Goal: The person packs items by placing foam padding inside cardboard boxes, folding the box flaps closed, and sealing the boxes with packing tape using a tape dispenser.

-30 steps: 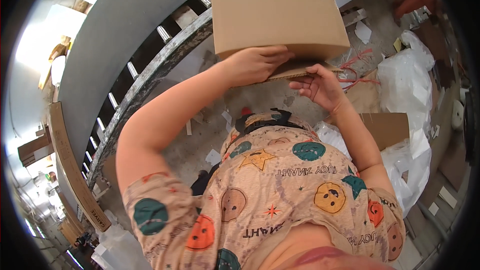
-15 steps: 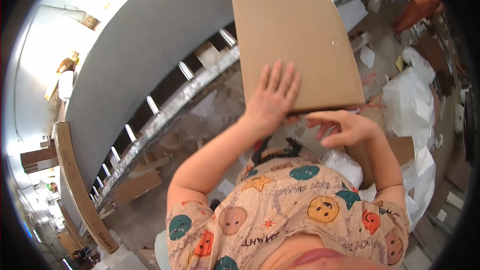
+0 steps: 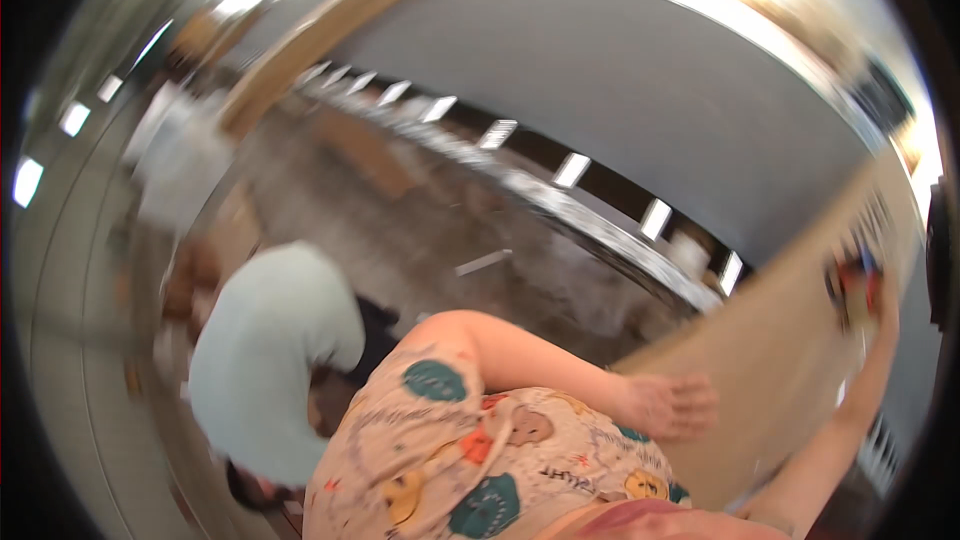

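The large brown cardboard box (image 3: 760,380) lies on the right, stretching from beside my body to the grey table. My left hand (image 3: 668,405) is held over its near part, fingers stretched out; whether the palm touches the cardboard I cannot tell. My right arm reaches far along the box's right side. At its end my right hand (image 3: 883,300), smeared by motion, is at a small red and black tool (image 3: 855,275) on the box top. Blur hides the tool's exact kind and whether my fingers are closed round it.
A long grey table (image 3: 600,70) with a roller-lined metal edge (image 3: 540,190) runs across the far side. On the left a person in a pale green top (image 3: 280,340) bends low. A long cardboard strip (image 3: 320,40) leans at the table's left end, near white plastic wrapping (image 3: 185,160).
The view has swung left, so the box now appears at the right. My right hand has gone from the box's near edge to the tool. The bent person has come into view.
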`<state>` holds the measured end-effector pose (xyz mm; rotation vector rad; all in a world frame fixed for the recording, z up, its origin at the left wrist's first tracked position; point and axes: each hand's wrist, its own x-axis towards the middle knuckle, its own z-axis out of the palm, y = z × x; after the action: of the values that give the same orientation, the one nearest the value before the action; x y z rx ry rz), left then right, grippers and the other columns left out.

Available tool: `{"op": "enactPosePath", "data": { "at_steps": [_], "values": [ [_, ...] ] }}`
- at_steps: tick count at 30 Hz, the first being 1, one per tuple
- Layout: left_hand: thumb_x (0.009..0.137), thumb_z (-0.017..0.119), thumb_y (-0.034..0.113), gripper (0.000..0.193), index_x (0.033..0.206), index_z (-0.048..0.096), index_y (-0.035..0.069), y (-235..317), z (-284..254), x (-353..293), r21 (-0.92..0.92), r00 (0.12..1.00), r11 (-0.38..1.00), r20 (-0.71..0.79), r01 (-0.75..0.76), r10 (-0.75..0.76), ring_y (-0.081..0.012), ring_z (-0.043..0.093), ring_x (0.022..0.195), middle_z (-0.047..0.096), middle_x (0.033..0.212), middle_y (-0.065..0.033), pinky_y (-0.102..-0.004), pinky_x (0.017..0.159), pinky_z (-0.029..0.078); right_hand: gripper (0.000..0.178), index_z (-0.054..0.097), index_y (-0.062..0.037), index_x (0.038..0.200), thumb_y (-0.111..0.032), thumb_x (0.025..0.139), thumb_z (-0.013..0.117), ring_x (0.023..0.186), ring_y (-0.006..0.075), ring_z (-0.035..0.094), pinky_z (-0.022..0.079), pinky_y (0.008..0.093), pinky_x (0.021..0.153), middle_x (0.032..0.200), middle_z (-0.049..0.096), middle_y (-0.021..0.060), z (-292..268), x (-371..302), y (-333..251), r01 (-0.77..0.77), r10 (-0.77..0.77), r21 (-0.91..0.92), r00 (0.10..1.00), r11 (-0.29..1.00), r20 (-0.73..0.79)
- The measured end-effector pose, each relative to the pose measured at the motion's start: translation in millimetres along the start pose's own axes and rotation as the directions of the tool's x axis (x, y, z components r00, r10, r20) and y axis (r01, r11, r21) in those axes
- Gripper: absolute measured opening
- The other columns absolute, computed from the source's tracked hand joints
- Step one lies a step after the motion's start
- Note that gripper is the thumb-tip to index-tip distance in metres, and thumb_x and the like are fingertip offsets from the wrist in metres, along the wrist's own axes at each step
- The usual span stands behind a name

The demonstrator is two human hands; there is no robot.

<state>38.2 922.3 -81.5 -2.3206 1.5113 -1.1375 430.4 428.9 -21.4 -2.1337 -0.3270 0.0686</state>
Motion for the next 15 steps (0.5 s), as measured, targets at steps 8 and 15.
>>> {"op": "enactPosePath", "data": {
  "at_steps": [8,15],
  "values": [
    [0.087,0.042,0.031,0.059,0.13,0.037,-0.009,7.6,1.7,-30.9,-0.354,0.977,0.935,-0.204,-0.011,-0.066,-0.0481,0.034,0.131,0.039,0.137,-0.0295,-0.0675,0.105,0.021,0.042,0.059,0.0041,0.114,-0.009,0.075,0.067,0.084,0.0222,0.065,0.051,0.0335,0.077,0.1,0.067,0.0096,102.6,-106.5,-165.3,-0.313,0.368,-0.205,0.861,0.927,0.352],
    [0.082,0.048,0.034,0.052,0.122,0.053,0.0,-24.0,-15.7,-20.0,-0.461,0.981,0.87,-0.008,-0.175,0.192,-0.0431,0.042,0.123,0.052,0.127,-0.0217,-0.0652,0.103,0.027,0.044,0.056,-0.0016,0.119,-0.024,0.083,0.068,0.092,0.0179,0.06,0.048,0.0309,0.082,0.106,0.062,0.0064,158.2,-340.2,-183.1,-0.582,0.678,0.366,0.697,0.726,-0.236]
  ]
}}
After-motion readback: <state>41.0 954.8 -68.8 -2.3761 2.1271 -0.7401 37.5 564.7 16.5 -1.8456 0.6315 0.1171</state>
